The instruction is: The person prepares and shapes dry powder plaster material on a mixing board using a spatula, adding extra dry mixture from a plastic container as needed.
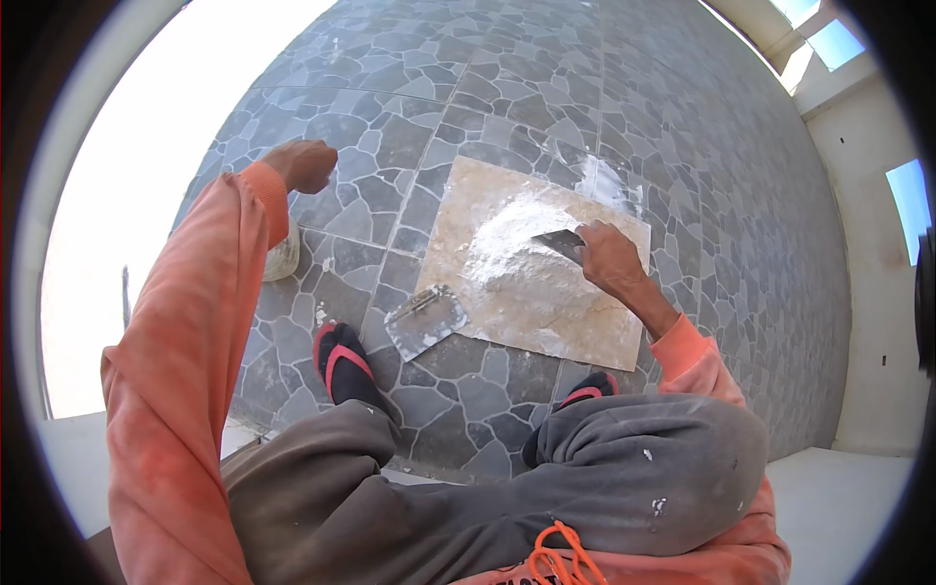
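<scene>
Powder [512, 244] heaped on the tile [585, 327] may spill over its edge if the right hand [609, 255], gripping a scraper [556, 241], pushes too hard. Left hand [304, 164] is curled, empty, raised above the floor [682, 146].

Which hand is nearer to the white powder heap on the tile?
Right. The right hand holds a scraper against the white powder heap; the left hand is fisted, off the tile, above the paved floor.
</scene>
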The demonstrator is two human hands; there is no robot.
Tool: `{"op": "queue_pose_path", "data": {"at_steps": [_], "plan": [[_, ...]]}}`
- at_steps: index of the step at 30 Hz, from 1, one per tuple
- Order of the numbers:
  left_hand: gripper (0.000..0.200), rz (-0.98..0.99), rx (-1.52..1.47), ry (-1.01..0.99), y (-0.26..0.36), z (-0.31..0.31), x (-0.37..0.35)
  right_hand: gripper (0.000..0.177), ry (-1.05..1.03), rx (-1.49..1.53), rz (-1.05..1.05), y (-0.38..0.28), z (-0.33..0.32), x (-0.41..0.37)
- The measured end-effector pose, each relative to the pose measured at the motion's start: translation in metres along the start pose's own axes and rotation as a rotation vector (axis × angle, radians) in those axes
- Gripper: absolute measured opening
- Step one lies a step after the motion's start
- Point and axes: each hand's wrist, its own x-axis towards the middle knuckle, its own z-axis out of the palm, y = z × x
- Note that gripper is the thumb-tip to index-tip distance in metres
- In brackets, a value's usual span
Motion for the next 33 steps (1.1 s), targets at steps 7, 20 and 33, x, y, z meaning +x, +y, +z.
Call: {"op": "queue_pose_path", "data": {"at_steps": [7, 20, 33], "plan": [[0.017, -0.040, -0.004, -0.057, 0.001, -0.003, -0.001, 0.013, -0.020, -0.020, -0.289, -0.008, 0.030, -0.091], [0.019, 0.011, -0.013, -0.029, 0.005, -0.012, -0.002, 0.018, 0.117, -0.077, -0.371, -0.009, 0.128, -0.148], [0.017, 0.037, -0.068, -0.004, 0.000, -0.005, -0.002, 0.068, 0.090, 0.008, 0.515, -0.025, 0.119, -0.154]]}}
